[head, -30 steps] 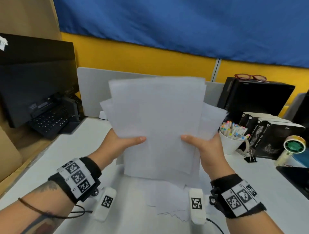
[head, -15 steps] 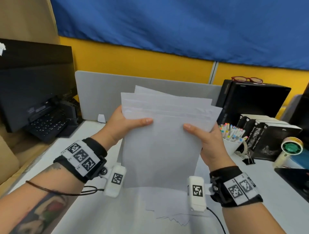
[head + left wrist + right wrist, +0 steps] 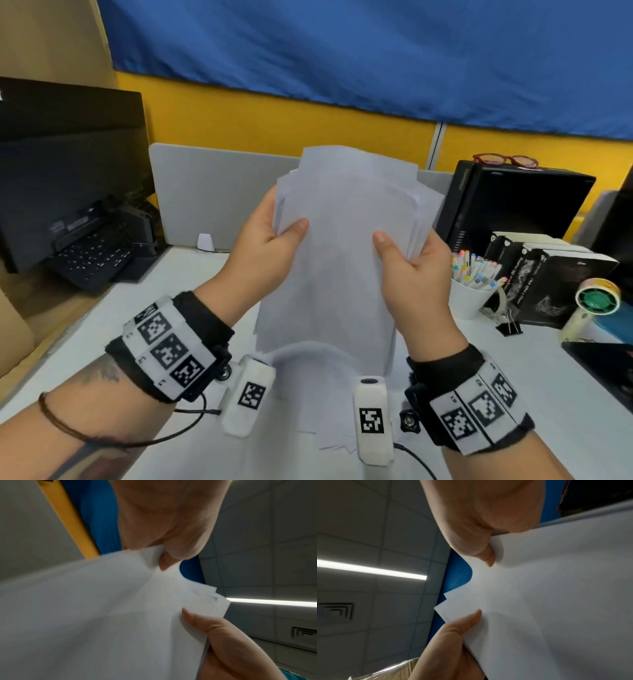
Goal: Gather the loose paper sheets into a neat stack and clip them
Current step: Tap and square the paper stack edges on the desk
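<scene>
White paper sheets stood upright above the desk, left hand and right hand gripping their sides; squaring was underway, the far-right binder clip probably next

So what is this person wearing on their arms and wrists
Each wrist carries a black band faced with white panels of black square codes. A small white camera pod with its own code tag hangs from each band, and thin black cables run from them. The left forearm has a thin dark cord bracelet and a tattoo. No sleeves show.
</scene>
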A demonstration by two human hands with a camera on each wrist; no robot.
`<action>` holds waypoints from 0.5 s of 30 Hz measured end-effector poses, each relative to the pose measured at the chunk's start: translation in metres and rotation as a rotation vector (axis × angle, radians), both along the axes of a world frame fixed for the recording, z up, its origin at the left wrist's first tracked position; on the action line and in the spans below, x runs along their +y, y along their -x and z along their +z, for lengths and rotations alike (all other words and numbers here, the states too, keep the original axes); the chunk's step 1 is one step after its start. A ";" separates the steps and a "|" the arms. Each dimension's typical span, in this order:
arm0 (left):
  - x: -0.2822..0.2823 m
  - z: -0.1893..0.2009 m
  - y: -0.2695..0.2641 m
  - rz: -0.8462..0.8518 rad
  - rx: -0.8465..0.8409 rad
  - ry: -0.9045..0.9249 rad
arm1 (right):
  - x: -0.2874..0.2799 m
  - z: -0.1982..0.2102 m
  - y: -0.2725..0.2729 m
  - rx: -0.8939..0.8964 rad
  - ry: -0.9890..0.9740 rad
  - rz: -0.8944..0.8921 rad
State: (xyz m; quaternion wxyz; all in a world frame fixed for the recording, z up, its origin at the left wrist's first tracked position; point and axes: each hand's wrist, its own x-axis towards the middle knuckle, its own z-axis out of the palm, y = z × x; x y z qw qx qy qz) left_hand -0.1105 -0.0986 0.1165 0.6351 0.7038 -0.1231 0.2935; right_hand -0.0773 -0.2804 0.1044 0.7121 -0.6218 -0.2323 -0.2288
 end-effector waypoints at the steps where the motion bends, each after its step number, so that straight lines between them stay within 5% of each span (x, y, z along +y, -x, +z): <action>1: 0.004 0.000 0.000 -0.077 0.037 -0.059 | -0.002 0.002 -0.001 0.028 -0.008 0.040; 5: 0.026 0.001 -0.002 -0.347 0.105 -0.283 | -0.023 0.003 -0.013 0.013 0.136 0.329; 10: 0.033 0.009 -0.019 -0.466 0.140 -0.106 | -0.038 0.017 -0.034 0.038 0.255 0.544; 15: 0.044 -0.003 -0.035 -0.438 0.138 0.083 | -0.045 0.009 -0.048 0.173 0.032 0.567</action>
